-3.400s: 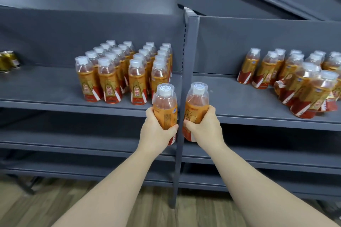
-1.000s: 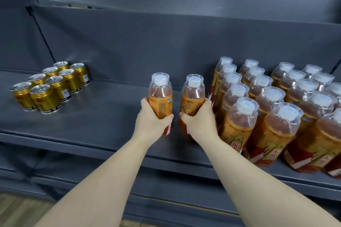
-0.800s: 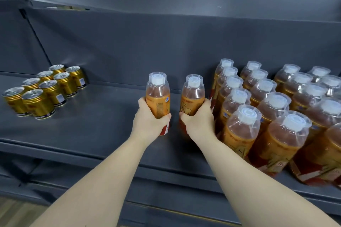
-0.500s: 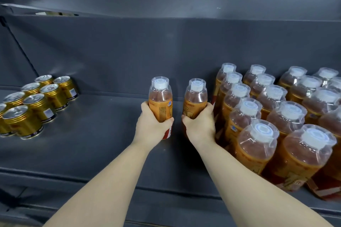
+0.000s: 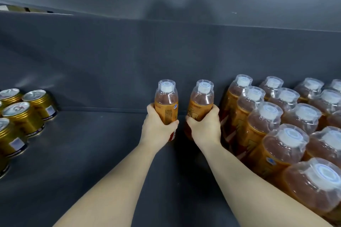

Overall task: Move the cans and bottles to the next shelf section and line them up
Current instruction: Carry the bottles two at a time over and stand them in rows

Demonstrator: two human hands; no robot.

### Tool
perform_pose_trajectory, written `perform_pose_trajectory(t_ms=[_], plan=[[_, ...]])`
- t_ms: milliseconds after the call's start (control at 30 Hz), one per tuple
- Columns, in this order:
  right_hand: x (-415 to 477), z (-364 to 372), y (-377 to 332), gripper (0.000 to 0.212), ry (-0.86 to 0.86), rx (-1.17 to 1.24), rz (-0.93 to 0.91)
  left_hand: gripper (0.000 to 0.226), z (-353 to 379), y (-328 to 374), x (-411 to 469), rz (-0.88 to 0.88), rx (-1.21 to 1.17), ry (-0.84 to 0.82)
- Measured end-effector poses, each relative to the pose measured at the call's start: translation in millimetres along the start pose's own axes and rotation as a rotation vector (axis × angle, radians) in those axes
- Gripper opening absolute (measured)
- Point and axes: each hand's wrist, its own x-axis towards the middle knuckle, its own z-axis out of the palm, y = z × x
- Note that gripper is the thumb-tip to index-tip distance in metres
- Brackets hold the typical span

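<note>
We gripped two amber drink bottles upright, white caps up and long axes vertical. Our left hand curled round the left bottle and our right hand round the right bottle. They stood side by side near the back of the grey shelf, just left of the lined-up bottles, at least twelve in view. At least five gold cans stood far left. Print on the orange labels was too small to read.

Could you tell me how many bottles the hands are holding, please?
2. The left bottle sits in the left hand, the right bottle in the right hand, beside the shelved rows; none seems hidden.
</note>
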Motion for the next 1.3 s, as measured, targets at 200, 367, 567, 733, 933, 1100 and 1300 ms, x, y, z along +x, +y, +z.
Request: perform_pose_trajectory(t_ms=[200, 367, 567, 733, 933, 1100, 1300], plan=[[21, 14, 4, 0.072, -0.004, 0.036, -0.026, 0.078, 5, -5, 29, 0.027, -0.019, -0.019], [30, 16, 8, 0.072, -0.054, 0.068, -0.032, 0.081, 11, -9, 46, 0.038, -0.047, -0.027], [31, 17, 11, 0.082, -0.097, 0.088, -0.039, 0.089, 18, -12, 48, 0.057, -0.066, -0.046], [28, 23, 12, 0.087, -0.019, 0.013, -0.043, 0.092, 18, -12, 44, 0.062, -0.054, -0.059], [30, 24, 13, 0.088, 0.027, -0.186, -0.029, 0.086, 12, -15, 46, 0.049, 0.008, -0.091], [34, 20, 16, 0.086, -0.005, -0.072, -0.045, 0.086, 13, -16, 46, 0.055, 0.034, -0.069], [32, 18, 21, 0.076, -0.079, 0.114, -0.019, 0.085, 17, -15, 45, 0.043, 0.037, -0.014]])
